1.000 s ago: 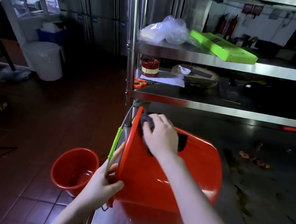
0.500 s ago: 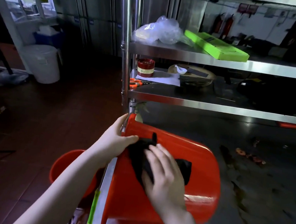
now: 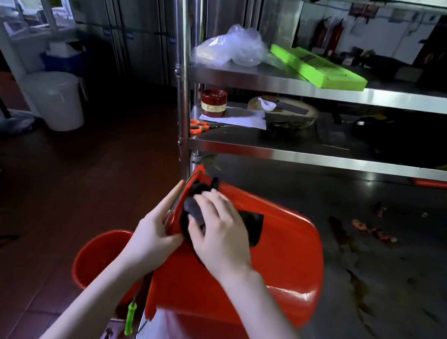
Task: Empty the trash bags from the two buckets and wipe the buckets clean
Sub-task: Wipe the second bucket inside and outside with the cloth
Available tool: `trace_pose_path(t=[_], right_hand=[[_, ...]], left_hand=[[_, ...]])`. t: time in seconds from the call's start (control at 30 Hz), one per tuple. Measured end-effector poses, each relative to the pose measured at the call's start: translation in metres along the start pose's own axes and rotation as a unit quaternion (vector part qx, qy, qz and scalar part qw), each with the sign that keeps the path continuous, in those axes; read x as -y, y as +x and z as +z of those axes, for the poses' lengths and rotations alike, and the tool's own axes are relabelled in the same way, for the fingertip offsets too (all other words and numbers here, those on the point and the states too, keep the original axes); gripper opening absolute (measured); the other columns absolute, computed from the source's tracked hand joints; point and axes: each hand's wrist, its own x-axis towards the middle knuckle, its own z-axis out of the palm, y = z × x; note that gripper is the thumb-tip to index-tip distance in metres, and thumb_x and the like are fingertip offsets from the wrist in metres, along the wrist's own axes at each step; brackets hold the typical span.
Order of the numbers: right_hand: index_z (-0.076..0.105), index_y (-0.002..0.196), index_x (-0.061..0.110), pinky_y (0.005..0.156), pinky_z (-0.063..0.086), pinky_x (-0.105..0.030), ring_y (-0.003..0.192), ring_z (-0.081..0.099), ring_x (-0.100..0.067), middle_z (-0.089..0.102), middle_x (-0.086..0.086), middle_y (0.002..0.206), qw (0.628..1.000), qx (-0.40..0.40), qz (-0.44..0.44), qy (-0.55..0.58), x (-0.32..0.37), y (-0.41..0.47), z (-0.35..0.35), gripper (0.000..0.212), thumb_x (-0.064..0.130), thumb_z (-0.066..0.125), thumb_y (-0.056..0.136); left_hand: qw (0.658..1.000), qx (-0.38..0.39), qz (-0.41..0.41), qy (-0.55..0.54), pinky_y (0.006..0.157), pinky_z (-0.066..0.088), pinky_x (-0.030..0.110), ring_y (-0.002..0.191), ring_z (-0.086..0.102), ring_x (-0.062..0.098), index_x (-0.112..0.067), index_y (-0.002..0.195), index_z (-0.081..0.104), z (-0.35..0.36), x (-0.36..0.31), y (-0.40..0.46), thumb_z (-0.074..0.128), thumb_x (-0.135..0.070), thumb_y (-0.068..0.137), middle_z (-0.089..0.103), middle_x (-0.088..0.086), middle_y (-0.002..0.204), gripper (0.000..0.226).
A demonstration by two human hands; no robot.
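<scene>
A large red bucket (image 3: 274, 270) lies on its side on the steel table (image 3: 384, 318), its mouth turned left over the table edge. My left hand (image 3: 154, 234) grips the bucket's rim and its wire handle. My right hand (image 3: 220, 231) presses a dark cloth (image 3: 249, 224) against the bucket's outer wall, close to the rim. The handle's green grip (image 3: 130, 317) hangs below the rim. A second, smaller red bucket (image 3: 99, 258) stands upright on the floor left of the table, partly hidden by my left arm.
Steel shelves (image 3: 331, 160) rise behind the bucket, holding orange scissors (image 3: 199, 126), a red tin (image 3: 213, 102), a clear plastic bag (image 3: 233, 45) and a green box (image 3: 318, 68). Food scraps and stains (image 3: 373, 231) mark the table at right. A white bin (image 3: 55, 99) stands on the red tiled floor.
My left hand went from the bucket's lower rim up to its upper rim and wire handle. My right hand slid the cloth down the wall, then back up toward the rim.
</scene>
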Motion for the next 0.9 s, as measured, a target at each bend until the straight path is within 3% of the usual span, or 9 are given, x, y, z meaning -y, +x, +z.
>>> trace_pose_path(t=[0.1,0.27,0.33,0.47,0.57,0.63,0.7,0.8,0.9], right_hand=[[0.065,0.117,0.013,0.101,0.044,-0.032,0.115,0.056,-0.022,0.064,-0.004,0.119,0.998,-0.033,0.028,-0.039,-0.034,-0.013,-0.015,0.034,0.031,0.051,0.092],[0.063,0.112,0.008,0.076,0.047,-0.038,0.101,0.058,-0.037,0.063,-0.017,0.109,0.899,-0.026,0.396,-0.186,-0.119,0.010,-0.065,0.035,0.032,0.047,0.093],[0.063,0.112,0.009,0.079,0.046,-0.037,0.103,0.058,-0.037,0.062,-0.016,0.110,0.907,-0.007,0.378,-0.184,-0.110,0.033,-0.057,0.034,0.033,0.047,0.093],[0.066,0.109,0.016,0.084,0.047,-0.032,0.103,0.060,-0.026,0.065,-0.004,0.108,0.991,-0.013,0.119,-0.051,-0.045,0.033,-0.015,0.033,0.034,0.048,0.089],[0.062,0.122,0.015,0.098,0.044,-0.028,0.117,0.055,-0.018,0.062,0.000,0.122,0.999,0.000,0.036,-0.038,-0.053,0.014,-0.019,0.039,0.036,0.046,0.093],[0.064,0.117,0.014,0.090,0.049,-0.033,0.109,0.058,-0.024,0.064,-0.004,0.116,0.991,-0.046,0.089,-0.088,-0.082,0.001,-0.032,0.037,0.034,0.045,0.093],[0.064,0.112,0.010,0.073,0.046,-0.034,0.100,0.060,-0.034,0.064,-0.012,0.109,0.956,-0.080,0.242,-0.144,-0.116,-0.003,-0.055,0.035,0.033,0.045,0.094],[0.061,0.114,0.008,0.067,0.036,-0.030,0.100,0.058,-0.037,0.062,-0.018,0.113,0.881,-0.037,0.437,-0.176,-0.139,0.019,-0.072,0.034,0.032,0.046,0.096],[0.065,0.110,0.017,0.076,0.046,-0.034,0.102,0.060,-0.034,0.065,-0.011,0.112,0.937,0.005,0.322,-0.131,-0.102,0.053,-0.043,0.030,0.036,0.048,0.093]], left_hand=[[1.000,0.004,0.003,-0.007,0.066,0.054,0.034,0.078,0.064,0.006,-0.054,0.145,0.028,0.000,0.012,-0.014,0.055,0.004,0.067,0.064,-0.014,0.126,0.102],[0.998,-0.044,0.045,-0.002,0.054,0.047,0.025,0.057,0.051,0.007,-0.059,0.142,0.031,0.026,0.017,-0.045,0.051,0.016,0.070,0.068,-0.029,0.108,0.106],[0.998,-0.033,0.057,0.001,0.053,0.049,0.030,0.055,0.047,0.013,-0.057,0.143,0.029,0.045,0.013,-0.046,0.049,0.010,0.069,0.066,-0.034,0.104,0.102],[0.996,-0.038,0.075,0.006,0.065,0.051,0.025,0.071,0.054,0.006,-0.054,0.146,0.028,0.049,0.011,-0.029,0.047,0.007,0.067,0.055,-0.046,0.118,0.101],[0.997,-0.030,0.060,0.040,0.047,0.043,0.023,0.044,0.044,0.011,-0.061,0.143,0.023,0.033,0.027,-0.025,0.049,0.016,0.073,0.067,-0.035,0.094,0.107],[0.997,-0.020,0.056,0.057,0.042,0.044,0.020,0.037,0.040,0.026,-0.064,0.141,0.022,0.026,0.035,-0.031,0.049,0.016,0.072,0.066,-0.024,0.073,0.109],[0.997,-0.013,0.062,0.053,0.044,0.048,0.023,0.037,0.047,0.024,-0.065,0.140,0.025,0.026,0.038,-0.041,0.049,0.014,0.070,0.066,-0.014,0.074,0.108],[0.997,-0.021,0.068,0.040,0.054,0.049,0.013,0.047,0.051,-0.011,-0.065,0.139,0.026,0.029,0.042,-0.054,0.052,0.019,0.067,0.064,0.007,0.096,0.114],[0.996,-0.003,0.073,0.047,0.049,0.049,0.020,0.042,0.047,0.002,-0.067,0.138,0.024,0.029,0.048,-0.054,0.053,0.016,0.069,0.065,-0.010,0.072,0.112]])
